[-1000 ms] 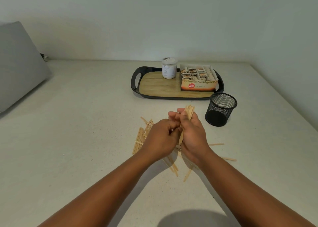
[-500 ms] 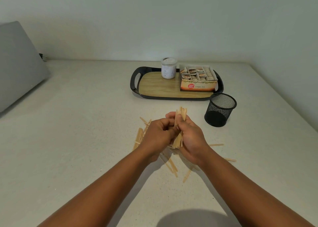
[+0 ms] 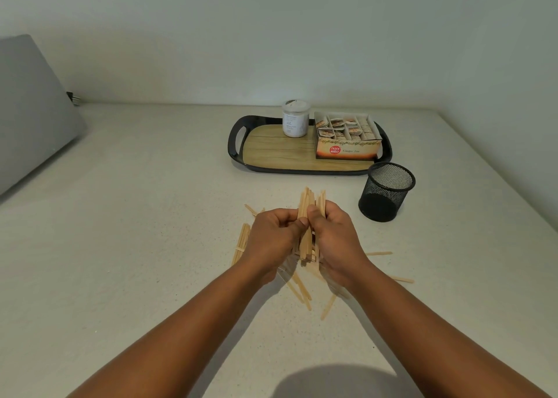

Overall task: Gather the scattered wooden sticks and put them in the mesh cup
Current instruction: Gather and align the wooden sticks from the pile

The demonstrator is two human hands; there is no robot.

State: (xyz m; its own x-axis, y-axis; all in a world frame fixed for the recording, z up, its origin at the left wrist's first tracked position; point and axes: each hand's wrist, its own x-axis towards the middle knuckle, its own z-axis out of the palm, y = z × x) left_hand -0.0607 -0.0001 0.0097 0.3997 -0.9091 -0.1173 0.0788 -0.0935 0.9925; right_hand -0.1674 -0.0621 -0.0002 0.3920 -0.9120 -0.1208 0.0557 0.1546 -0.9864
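Wooden sticks bunched between two hands

Pale wooden sticks form a bundle (image 3: 308, 225) held almost upright between both hands, its top ends fanning out above the knuckles and its lower ends showing below the palms, just above the surface. The left hand (image 3: 273, 237) is closed around the bundle from the left, thumb pressed against the sticks. The right hand (image 3: 336, 237) is closed on it from the right, fingers curled around the far side. The two grips touch each other at the thumbs, so the bundle sits in the narrow gap between them.

More sticks lie loose on the surface (image 3: 136, 246): a small stack (image 3: 241, 242) just left of the left hand, a few crossed ones (image 3: 300, 289) beneath the wrists, and two single sticks (image 3: 379, 253) out to the right of the right forearm.

The mesh cup (image 3: 386, 190), black and upright with its mouth open, stands on the surface to the right of and beyond the hands, near but apart from them. Just behind it is a black-rimmed tray (image 3: 238, 150) with a wood-grain floor, carrying a white jar (image 3: 296, 119) and an open box of tea sachets (image 3: 347, 136). A grey object (image 3: 30, 110) leans at the far left edge.
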